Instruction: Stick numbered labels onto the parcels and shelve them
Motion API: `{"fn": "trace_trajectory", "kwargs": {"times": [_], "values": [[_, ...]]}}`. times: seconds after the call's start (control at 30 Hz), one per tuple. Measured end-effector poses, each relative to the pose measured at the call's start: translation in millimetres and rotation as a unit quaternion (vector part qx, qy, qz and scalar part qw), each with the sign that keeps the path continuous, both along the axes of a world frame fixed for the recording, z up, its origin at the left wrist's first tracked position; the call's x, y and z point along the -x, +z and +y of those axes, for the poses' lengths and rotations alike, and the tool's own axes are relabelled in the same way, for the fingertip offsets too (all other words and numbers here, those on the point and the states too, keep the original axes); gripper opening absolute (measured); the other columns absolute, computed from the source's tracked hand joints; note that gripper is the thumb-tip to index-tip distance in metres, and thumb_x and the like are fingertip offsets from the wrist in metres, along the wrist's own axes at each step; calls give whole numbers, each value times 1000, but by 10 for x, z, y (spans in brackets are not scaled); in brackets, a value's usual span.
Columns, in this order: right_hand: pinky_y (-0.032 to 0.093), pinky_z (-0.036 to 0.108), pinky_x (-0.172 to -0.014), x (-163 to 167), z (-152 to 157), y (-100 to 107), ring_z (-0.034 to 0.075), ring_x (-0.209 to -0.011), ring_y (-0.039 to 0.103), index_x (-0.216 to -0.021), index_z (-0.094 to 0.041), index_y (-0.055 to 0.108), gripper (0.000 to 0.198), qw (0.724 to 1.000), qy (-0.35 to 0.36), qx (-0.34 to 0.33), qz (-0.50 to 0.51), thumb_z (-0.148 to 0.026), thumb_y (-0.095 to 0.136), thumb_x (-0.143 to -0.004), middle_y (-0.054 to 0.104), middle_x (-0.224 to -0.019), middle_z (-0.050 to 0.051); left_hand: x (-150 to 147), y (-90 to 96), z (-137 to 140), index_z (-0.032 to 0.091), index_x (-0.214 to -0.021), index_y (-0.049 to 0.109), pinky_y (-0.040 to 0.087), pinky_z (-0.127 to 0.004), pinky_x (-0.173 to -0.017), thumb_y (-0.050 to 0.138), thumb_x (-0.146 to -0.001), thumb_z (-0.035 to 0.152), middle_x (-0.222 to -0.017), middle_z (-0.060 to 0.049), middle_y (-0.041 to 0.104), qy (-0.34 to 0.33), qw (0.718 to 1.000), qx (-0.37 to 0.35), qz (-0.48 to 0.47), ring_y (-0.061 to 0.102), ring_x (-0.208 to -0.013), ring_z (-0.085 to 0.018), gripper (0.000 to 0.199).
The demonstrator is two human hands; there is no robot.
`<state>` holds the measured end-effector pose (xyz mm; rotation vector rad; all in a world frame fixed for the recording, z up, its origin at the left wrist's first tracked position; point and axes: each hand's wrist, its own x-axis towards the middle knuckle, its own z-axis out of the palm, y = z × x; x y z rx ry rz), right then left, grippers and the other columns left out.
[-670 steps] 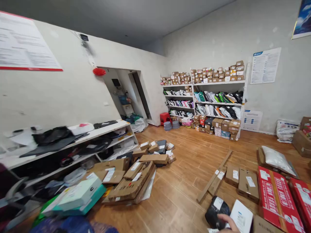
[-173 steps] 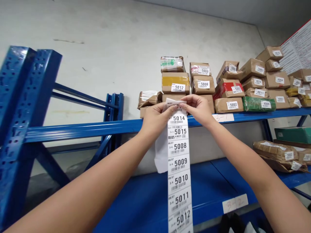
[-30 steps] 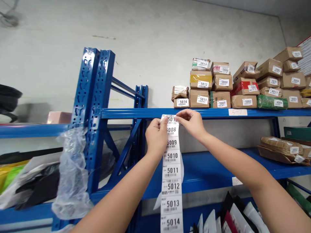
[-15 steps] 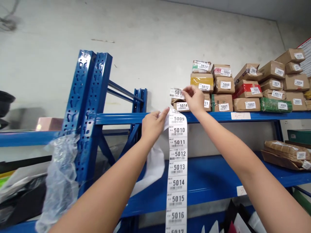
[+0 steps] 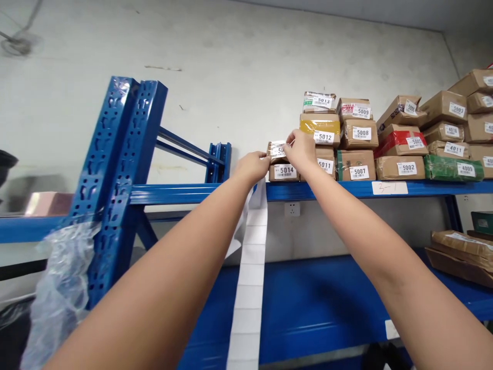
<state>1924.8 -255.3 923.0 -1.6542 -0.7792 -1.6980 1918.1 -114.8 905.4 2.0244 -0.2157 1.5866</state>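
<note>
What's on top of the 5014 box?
A brown parcel sits on the 5014 box. The right hand holds a label at its front. They hide much of that front; the label's last digits are covered too.

Right of the blue upright, the right hand covers the end of a label, leaving only "50" readable, and hides part of the box marked 5011. Closer to the upright, the left hand conceals the top of the label strip; the strip's print is out of sight and its lower end leaves the bottom edge. The right forearm partly masks a white card. Far right of the upright, the outermost boxes are cut off. Left of it, a dark object is cropped beyond recognition, plastic wrap runs out below, and a wall fixture is blurred.
</note>
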Motion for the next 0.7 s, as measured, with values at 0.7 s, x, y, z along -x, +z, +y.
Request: {"fn": "trace_trajectory", "kwargs": {"times": [0.7], "values": [[52,27,-74,80,-163,-852,15,-78,60,-86,-21,57,22,929,358,-82,-47,-33,74,-81,63,-85,0,594,-995,-444,16,-110,49,45,-38,-102,51,-90,23,-117,-16,58,-39,979,45,-196,59,-113,-27,22]]}}
